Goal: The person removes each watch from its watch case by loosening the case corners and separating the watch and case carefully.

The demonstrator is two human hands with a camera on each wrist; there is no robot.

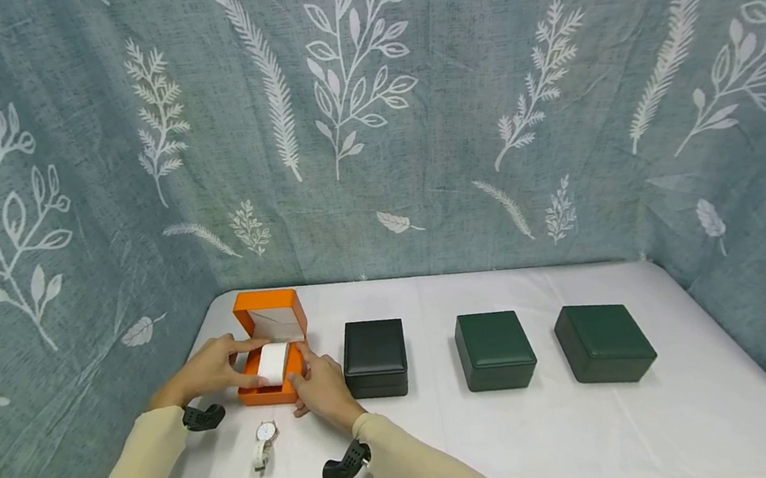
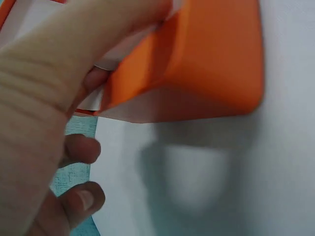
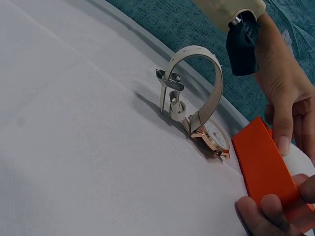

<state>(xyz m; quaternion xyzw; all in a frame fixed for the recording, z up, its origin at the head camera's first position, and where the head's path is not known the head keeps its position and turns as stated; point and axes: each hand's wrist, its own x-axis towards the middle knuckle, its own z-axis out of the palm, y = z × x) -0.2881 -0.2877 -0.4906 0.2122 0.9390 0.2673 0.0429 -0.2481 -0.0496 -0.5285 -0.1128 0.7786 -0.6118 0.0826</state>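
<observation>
An orange watch box (image 1: 269,396) stands at the table's left with its lid raised at the back. Inside it sits a white watch cushion (image 1: 273,364). My left hand (image 1: 208,368) reaches in from the left, thumb and index finger on either side of the cushion. At the box's right side, my right hand (image 1: 326,389) grips the corner, fingers (image 3: 270,209) bent against the orange wall. In front lies a watch (image 1: 264,435) with a pale strap; the right wrist view shows its strap buckled into a loop and a rose-gold case (image 3: 214,137).
Right of the orange box stands a closed black box (image 1: 374,358). Two closed dark green boxes, one nearer (image 1: 495,350) and one farther right (image 1: 605,342), stand beyond it. A white cloth covers the table (image 1: 595,444), and patterned curtain (image 1: 410,108) hangs behind and along both sides.
</observation>
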